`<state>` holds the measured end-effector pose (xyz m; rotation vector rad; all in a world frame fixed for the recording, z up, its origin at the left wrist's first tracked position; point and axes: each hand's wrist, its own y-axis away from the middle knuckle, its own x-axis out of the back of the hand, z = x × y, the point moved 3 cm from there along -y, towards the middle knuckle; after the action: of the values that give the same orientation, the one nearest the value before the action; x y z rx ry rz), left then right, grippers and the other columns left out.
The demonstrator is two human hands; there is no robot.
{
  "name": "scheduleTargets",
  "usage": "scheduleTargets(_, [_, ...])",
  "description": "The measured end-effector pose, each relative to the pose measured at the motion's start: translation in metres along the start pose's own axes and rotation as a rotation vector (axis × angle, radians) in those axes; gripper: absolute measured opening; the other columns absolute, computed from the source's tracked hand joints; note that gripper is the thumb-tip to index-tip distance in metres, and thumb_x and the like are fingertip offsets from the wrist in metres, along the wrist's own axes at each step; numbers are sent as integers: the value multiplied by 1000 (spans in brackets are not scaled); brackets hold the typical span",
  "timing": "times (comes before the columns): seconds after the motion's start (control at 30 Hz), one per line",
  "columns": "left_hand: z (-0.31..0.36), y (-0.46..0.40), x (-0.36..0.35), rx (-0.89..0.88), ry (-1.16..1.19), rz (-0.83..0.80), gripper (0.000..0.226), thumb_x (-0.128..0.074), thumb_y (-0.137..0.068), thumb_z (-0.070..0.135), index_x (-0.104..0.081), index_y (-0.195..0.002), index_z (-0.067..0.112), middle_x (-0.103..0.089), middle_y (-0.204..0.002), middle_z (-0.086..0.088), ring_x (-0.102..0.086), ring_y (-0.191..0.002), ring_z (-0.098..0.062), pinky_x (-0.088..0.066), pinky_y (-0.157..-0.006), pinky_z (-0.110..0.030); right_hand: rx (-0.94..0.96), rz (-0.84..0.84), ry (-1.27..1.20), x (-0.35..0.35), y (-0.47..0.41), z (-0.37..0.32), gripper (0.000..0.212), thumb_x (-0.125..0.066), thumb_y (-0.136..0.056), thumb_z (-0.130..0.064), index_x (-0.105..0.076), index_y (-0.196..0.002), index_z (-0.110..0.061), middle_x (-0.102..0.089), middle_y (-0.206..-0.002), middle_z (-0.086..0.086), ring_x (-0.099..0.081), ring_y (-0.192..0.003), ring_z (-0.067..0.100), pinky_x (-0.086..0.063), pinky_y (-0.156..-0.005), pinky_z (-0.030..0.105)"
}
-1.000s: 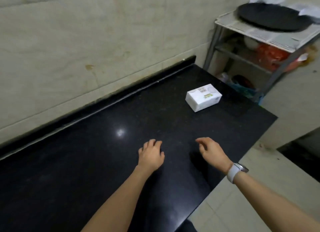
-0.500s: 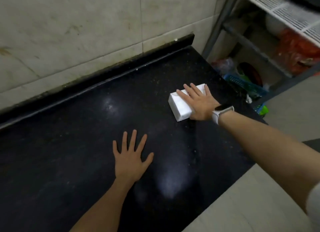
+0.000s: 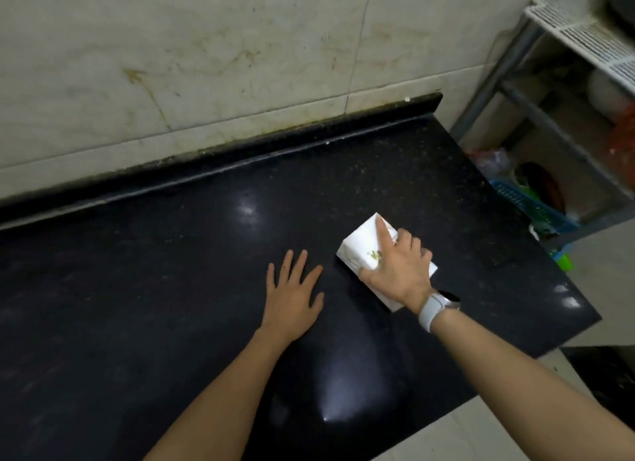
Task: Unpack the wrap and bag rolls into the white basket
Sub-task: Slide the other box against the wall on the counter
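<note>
Black polished stone makes the countertop (image 3: pixel 171 271), smooth and shiny, with small pale speckles and soft light spots on it. At its back a low black stone edge meets the wall (image 3: pixel 206 54) of large cream tiles, which are stained with brownish marks. On the right part of the counter lies a white box (image 3: pixel 359 245), rectangular, of thin card with a small green print on the top face. The right hand (image 3: pixel 398 271) grips this box from above: the forefinger is stretched along the top, the thumb is on the near side and the other fingers are curled over the far side. A white watch (image 3: pixel 434 309) with a smooth band sits on that wrist. The left hand (image 3: pixel 292 299) rests flat on the stone just beside the box, fingers spread, holding nothing. To the right stands a grey metal rack (image 3: pixel 536 113) with a white slotted shelf on top.
</note>
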<state>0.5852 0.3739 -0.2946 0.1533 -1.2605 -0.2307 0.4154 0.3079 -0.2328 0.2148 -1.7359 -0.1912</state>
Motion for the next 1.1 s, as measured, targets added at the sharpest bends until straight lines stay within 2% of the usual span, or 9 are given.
scheduleTargets(0.1, [-24, 49, 23, 143, 241, 211, 43, -43, -93, 24, -41, -136, 18, -21, -156, -5, -8, -146, -22, -5, -118, -46, 0, -30, -185, -8, 47, -39, 95, -62, -72, -47, -3, -144, -29, -28, -141, 12, -28, -127, 33, -23, -106, 48])
scheduleTargets(0.23, [-83, 160, 33, 355, 394, 347, 41, -47, -92, 20, -47, -132, 15, -40, -146, -4, -33, -136, -18, -19, -115, -37, 184, -100, -291, -38, 140, -119, 94, -62, -73, -47, -2, -144, -32, -27, -142, 7, -27, -128, 29, -23, -107, 44])
scheduleTargets(0.5, [-230, 472, 20, 813, 418, 430, 36, -48, -91, 19, -51, -127, 14, -52, -134, -4, -47, -123, -22, -34, -105, -40, 660, -322, -177, -119, 357, -301, 91, -60, -74, -51, -6, -144, -33, -26, -143, 4, -27, -127, 27, -21, -107, 41])
scheduleTargets(0.7, [-302, 669, 18, 1176, 512, 605, 36, -48, -91, 19, -53, -126, 11, -55, -130, -9, -53, -116, -25, -42, -100, -44, 1075, -462, -31, -155, 493, -428, 90, -59, -74, -53, -6, -144, -34, -26, -143, 3, -26, -128, 24, -20, -107, 38])
scheduleTargets(0.93, [-352, 771, 19, 1435, 570, 736, 38, -47, -92, 20, -49, -129, 12, -51, -135, -8, -49, -121, -24, -39, -104, -43, 1448, -501, 97, -174, 582, -553, 89, -60, -73, -52, -9, -144, -32, -27, -143, 4, -26, -129, 25, -20, -107, 39])
scheduleTargets(1.1, [-424, 804, 37, 1526, 563, 793, 40, -46, -93, 24, -46, -131, 13, -48, -138, -8, -47, -123, -23, -38, -105, -42, 1675, -479, 113, -189, 610, -667, 90, -62, -73, -48, -10, -144, -31, -27, -142, 4, -26, -129, 25, -19, -108, 38])
